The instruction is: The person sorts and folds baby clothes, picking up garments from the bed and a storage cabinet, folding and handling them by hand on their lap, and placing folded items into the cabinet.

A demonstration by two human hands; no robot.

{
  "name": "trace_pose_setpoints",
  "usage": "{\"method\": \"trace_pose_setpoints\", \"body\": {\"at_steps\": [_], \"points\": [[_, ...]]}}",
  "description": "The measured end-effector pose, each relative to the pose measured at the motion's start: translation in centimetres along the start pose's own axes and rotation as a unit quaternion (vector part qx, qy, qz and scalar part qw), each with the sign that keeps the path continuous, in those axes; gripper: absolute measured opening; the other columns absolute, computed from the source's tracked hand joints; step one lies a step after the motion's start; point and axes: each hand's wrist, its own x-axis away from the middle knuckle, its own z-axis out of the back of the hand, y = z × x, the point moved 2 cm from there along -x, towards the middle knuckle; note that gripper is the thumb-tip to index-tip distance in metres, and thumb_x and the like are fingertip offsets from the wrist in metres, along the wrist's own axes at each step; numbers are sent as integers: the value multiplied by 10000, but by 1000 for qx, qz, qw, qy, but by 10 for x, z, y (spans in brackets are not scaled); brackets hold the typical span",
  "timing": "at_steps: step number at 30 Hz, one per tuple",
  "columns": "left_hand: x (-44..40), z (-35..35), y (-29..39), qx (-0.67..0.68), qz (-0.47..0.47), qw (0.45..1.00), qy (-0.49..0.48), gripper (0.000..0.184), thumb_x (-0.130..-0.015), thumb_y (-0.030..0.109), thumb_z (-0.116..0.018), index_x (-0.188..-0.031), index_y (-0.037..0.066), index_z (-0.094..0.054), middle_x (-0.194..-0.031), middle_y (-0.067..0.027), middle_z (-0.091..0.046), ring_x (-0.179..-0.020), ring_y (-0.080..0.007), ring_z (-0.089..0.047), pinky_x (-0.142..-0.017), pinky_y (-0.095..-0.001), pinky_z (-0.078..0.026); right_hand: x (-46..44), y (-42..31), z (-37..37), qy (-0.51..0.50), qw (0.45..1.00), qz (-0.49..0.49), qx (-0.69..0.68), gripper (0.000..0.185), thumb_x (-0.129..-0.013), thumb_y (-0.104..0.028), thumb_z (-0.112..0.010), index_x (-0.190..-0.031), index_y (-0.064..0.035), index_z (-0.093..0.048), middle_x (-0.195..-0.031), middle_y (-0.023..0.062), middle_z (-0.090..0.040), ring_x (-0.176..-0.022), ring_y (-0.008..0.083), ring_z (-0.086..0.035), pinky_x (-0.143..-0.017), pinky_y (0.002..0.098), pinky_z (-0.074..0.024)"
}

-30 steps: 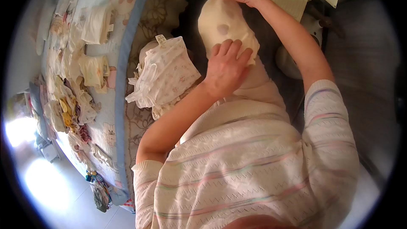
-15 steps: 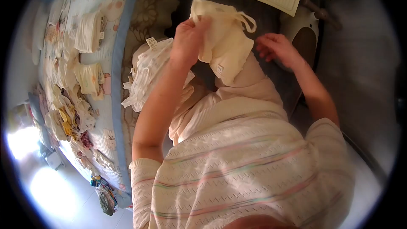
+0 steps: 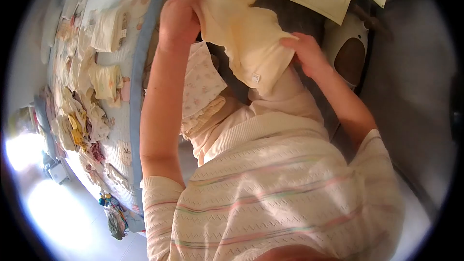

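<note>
blue-edged bedding bore seemingly small clothes at nine o'clock; the left hand, at eleven, beyond floral cloth, gripped the cream garment at twelve; the right hand, at one, well apart, pinched its edge.

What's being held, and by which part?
A cream garment: the left hand grips it near the looped end, the right hand its opposite edge.

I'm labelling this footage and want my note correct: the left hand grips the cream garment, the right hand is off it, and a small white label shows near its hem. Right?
Not quite: the head view shows the right hand on the cream garment too, holding its edge. The left hand does grip it, and the small white label shows near its hem.
</note>
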Motion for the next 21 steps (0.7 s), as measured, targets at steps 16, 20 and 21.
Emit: {"method": "trace_pose_setpoints", "body": {"at_steps": [16,20,21], "points": [[-14,33,45,-27,-74,997,8,179,-827,-17,-538,-1003,-49,-535,-971,-136,-608,-841,-203,-612,-734,-341,-511,34,-65,-70,8,843,388,374,689,-666,-200,-754,-1236,-12,-414,-1184,143,-511,-1078,269,-515,-862,386,-429],[6,-18,81,55,-114,992,7,362,-840,-26,-440,-1191,55,-466,-868,-124,-580,-747,-237,-602,-684,-359,-512,37,-18,-101,32,698,411,586,741,-638,-131,-708,-1276,-7,-353,-1255,150,-458,-1146,320,-454,-900,412,-386],[7,-19,89,70,-118,991,9,407,-827,-61,-429,-1214,63,-435,-886,-138,-563,-762,-247,-595,-699,-369,-516,40,-3,-97,65,660,426,615,736,-636,-103,-684,-1279,10,-344,-1231,164,-476,-1122,341,-471,-890,416,-394]]}}
